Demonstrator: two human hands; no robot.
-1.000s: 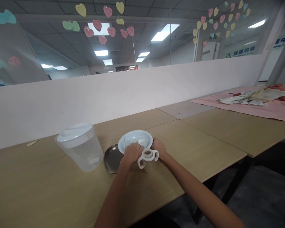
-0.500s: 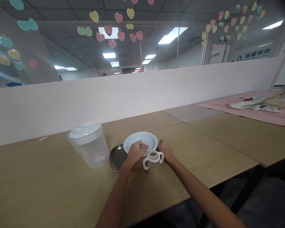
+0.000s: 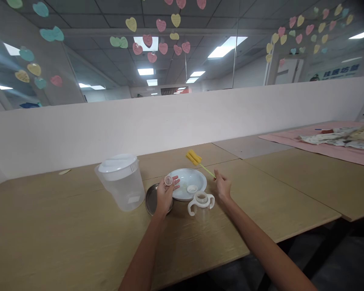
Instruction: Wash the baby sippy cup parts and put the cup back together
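Note:
My left hand (image 3: 165,196) holds a small round translucent piece (image 3: 168,180) near the thumb, with its fingers stretched over the left rim of the bowl. What kind of part it is, I cannot make out. A sponge bottle brush (image 3: 194,157) is in my right hand (image 3: 222,185); its yellow head points up and left beyond the bowl. The white bowl (image 3: 200,178) lies between my hands, and a white ring-like part (image 3: 192,188) rests inside. In front of it stands a clear baby bottle (image 3: 202,200) with two white handles and an uncovered mouth.
Left of the bowl is a metal tray (image 3: 151,202), partly under my left hand. Beside it stands a lidded translucent pitcher (image 3: 125,186). A pink cloth (image 3: 282,141) with items on it covers the far right. A white wall (image 3: 157,125) borders the table (image 3: 79,226) behind.
My left hand has lifted left out of the bowl, bringing up the small round piece. My right hand has moved up and right, and the brush's yellow head now shows above the bowl.

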